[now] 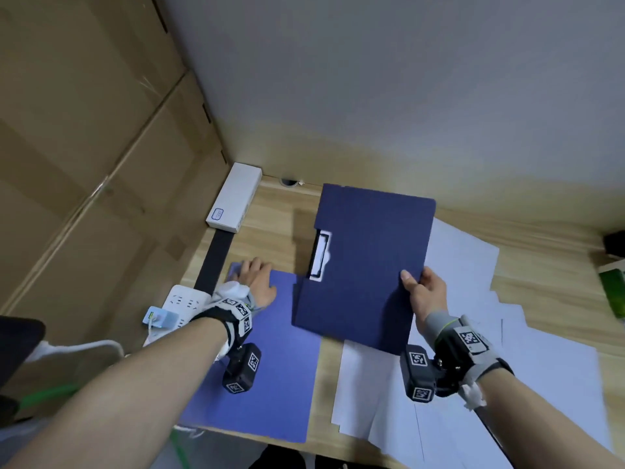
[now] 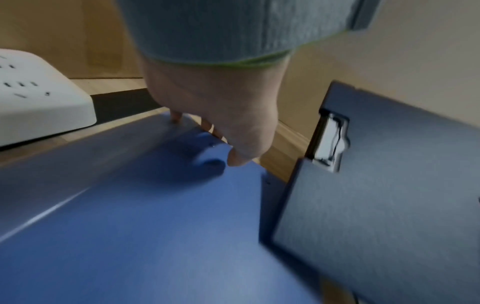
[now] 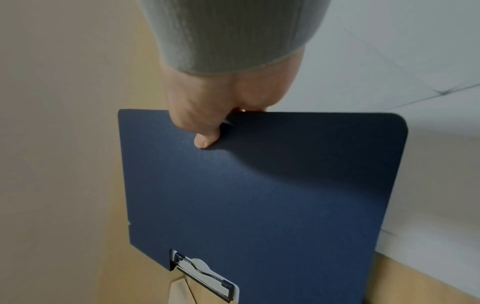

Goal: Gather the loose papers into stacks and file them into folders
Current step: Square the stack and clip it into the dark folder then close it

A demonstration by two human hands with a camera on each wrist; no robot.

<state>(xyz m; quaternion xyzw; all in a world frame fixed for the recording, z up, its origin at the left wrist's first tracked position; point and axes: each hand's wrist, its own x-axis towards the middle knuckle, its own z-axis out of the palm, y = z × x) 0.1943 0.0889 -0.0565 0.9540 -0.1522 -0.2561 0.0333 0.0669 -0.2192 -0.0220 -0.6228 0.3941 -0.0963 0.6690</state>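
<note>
Desk, right hand pinching folder edge

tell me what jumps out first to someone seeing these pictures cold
The dark blue clip folder stands out first, lifted off the desk at mid-frame, with the right hand gripping its near edge. Left of it, the left hand presses on a lighter blue folder lying flat on the wooden desk. Loose white papers sprawl across the desk's right side.

No legible text anywhere, small blue-outlined label on the white box at the far left too blurred to read, square black-and-white coded markers on both wrist rigs
</note>
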